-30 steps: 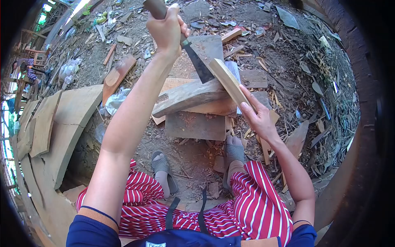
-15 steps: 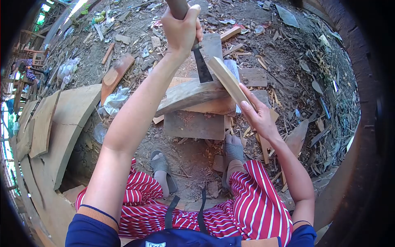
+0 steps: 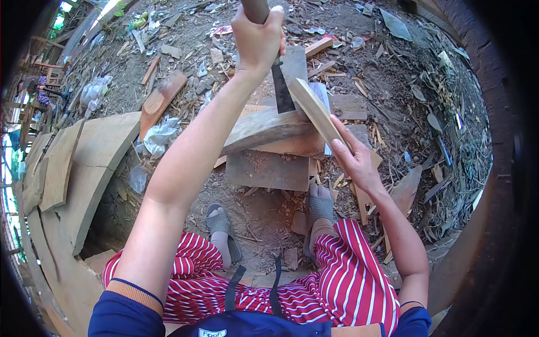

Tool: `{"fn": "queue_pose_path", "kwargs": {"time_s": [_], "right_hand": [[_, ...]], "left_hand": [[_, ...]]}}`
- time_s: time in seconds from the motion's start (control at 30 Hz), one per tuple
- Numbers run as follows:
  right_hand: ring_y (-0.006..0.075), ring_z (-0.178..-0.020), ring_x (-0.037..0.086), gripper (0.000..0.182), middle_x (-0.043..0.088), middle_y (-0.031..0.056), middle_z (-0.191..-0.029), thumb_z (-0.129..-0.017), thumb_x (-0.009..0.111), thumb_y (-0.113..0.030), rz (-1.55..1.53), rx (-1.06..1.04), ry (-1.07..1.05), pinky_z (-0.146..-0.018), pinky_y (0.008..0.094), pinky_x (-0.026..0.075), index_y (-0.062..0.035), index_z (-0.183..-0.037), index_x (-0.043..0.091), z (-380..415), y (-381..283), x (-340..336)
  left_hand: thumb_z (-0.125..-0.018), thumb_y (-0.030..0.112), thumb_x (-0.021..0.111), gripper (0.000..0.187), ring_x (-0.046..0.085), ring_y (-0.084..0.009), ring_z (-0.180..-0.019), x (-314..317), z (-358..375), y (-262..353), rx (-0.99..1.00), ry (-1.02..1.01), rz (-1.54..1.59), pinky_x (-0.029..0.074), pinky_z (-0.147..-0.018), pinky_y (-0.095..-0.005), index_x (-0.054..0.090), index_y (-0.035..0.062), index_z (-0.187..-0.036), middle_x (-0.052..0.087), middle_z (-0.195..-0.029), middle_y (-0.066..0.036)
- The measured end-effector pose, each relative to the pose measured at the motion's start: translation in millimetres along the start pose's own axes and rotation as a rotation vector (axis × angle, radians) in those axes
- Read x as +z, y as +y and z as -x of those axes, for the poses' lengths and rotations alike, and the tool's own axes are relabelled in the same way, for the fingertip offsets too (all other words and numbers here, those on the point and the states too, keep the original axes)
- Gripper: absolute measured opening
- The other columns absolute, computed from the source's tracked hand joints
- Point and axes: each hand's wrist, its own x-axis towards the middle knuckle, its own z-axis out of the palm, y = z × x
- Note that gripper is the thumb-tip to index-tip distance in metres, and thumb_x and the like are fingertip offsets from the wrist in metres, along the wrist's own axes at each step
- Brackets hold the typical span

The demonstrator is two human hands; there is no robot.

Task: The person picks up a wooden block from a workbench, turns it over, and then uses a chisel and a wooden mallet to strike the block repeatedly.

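Observation:
My left hand [image 3: 257, 42] is closed round the thick handle of a machete [image 3: 283, 89], whose dark blade points down. Its tip end is by a curved wooden slab [image 3: 266, 129] lying across the stacked boards. In my right hand [image 3: 356, 160] is a pale squared wood piece [image 3: 315, 112], gripped near its lower end with the thumb on top. The piece leans to the upper left, its middle beside the slab's right end. A narrow gap shows between blade and wood piece. Beneath the slab is a flat wooden board [image 3: 264, 173] sprinkled with chips.
Large curved planks [image 3: 101, 151] lie at the left. A reddish wood block [image 3: 161, 104] and a clear plastic bag [image 3: 163, 135] rest on the littered ground. A dark post [image 3: 497, 129] rises at the right. My sandalled feet [image 3: 222, 227] are close to the boards.
My left hand and the machete have shifted slightly right. The whole view has also moved a little. My right hand keeps its hold on the wood piece.

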Motion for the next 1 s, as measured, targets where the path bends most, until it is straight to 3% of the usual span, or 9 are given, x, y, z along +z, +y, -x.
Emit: {"fn": "queue_pose_path", "kwargs": {"time_s": [0.33,0.4,0.83,1.0], "right_hand": [[0.0278,-0.127,0.053,0.051,0.055,0.0136,-0.139,-0.097,0.053,-0.036,-0.043,0.006,-0.012,-0.103,0.0375,0.042,-0.0208,-0.145,0.046,1,3,1],[0.0274,-0.127,0.053,0.051,0.055,0.0135,-0.139,-0.097,0.054,-0.036,-0.024,0.003,-0.006,-0.103,0.0375,0.042,-0.0208,-0.145,0.046,0,3,1],[0.0247,-0.12,0.058,0.051,0.058,0.0148,-0.135,-0.097,0.054,-0.037,-0.01,0.03,-0.007,-0.1,0.0366,0.044,-0.0219,-0.145,0.045,0,3,1],[0.023,-0.117,0.06,0.051,0.059,0.0147,-0.134,-0.097,0.054,-0.036,-0.021,-0.009,0.002,-0.098,0.0357,0.045,-0.0204,-0.145,0.046,1,3,1]], "left_hand": [[-0.088,0.01,0.062,0.019,0.048,-0.0126,-0.036,-4,0,-7,-0.01,0.007,0.099,0.039,-0.032,-0.0278,0.047,0.0029,-0.079,0.049,-0.053,-0.005],[-0.093,0.02,0.061,0.036,0.047,-0.0127,-0.032,-3,-3,-5,-0.085,0.069,0.002,0.034,-0.027,-0.0278,0.046,0.0071,-0.063,0.045,-0.045,-0.002],[-0.091,0.019,0.062,0.028,0.047,-0.0127,-0.032,-2,-9,-10,-0.131,0.091,-0.062,0.036,-0.027,-0.0284,0.047,0.0062,-0.071,0.046,-0.046,-0.002],[-0.091,0.02,0.062,0.03,0.047,-0.013,-0.031,3,-8,-4,-0.049,0.094,-0.001,0.035,-0.027,-0.0281,0.046,0.0068,-0.069,0.045,-0.046,-0.002]]}}
